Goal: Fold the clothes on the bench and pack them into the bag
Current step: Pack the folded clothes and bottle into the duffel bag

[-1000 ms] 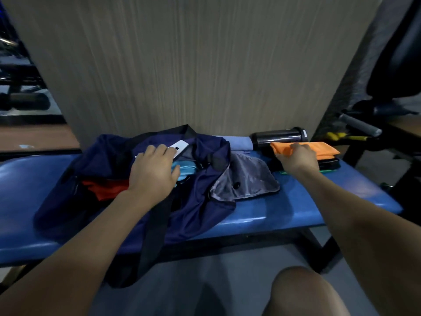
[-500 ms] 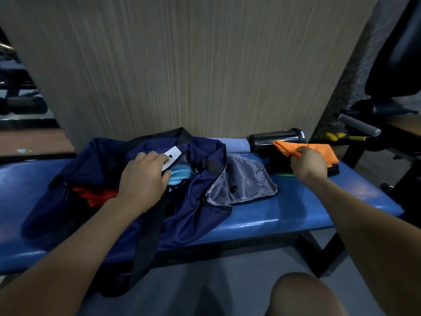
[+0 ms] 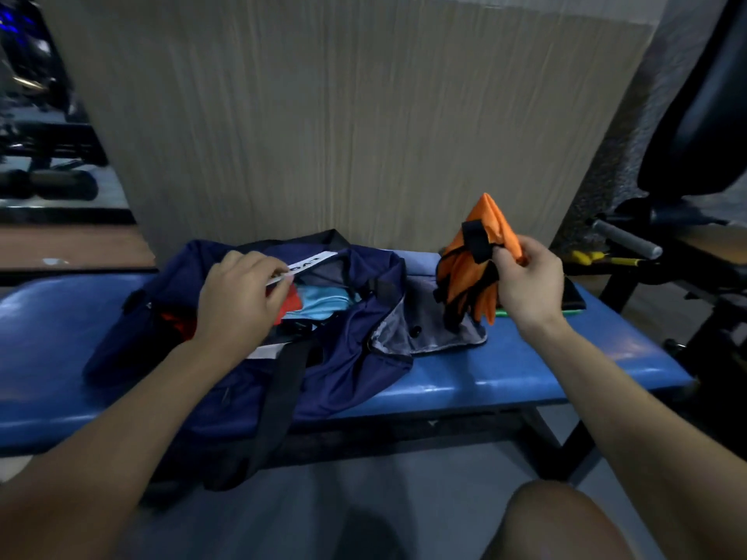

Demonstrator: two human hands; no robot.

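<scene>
A navy bag (image 3: 343, 357) lies open on the blue bench (image 3: 545, 365), with its grey-lined flap (image 3: 428, 329) spread to the right. Inside it show a red garment (image 3: 292, 304) and a light blue garment (image 3: 323, 305). My left hand (image 3: 238, 301) grips the bag's near rim by the white label and holds the opening apart. My right hand (image 3: 525, 284) pinches a folded orange garment with black trim (image 3: 481, 256) and holds it upright in the air, just right of the bag's opening and above the flap.
A dark flat object (image 3: 572, 295) and a green strip (image 3: 509, 313) lie on the bench under my right hand. A pale folded cloth (image 3: 420, 260) sits behind the bag against the wood-grain panel. Gym equipment with a black pad stands at the right. My knee is at the bottom.
My right hand has lifted the orange garment off the dark stack on the bench and brought it up and left toward the bag. My left hand has pulled the opening wider.
</scene>
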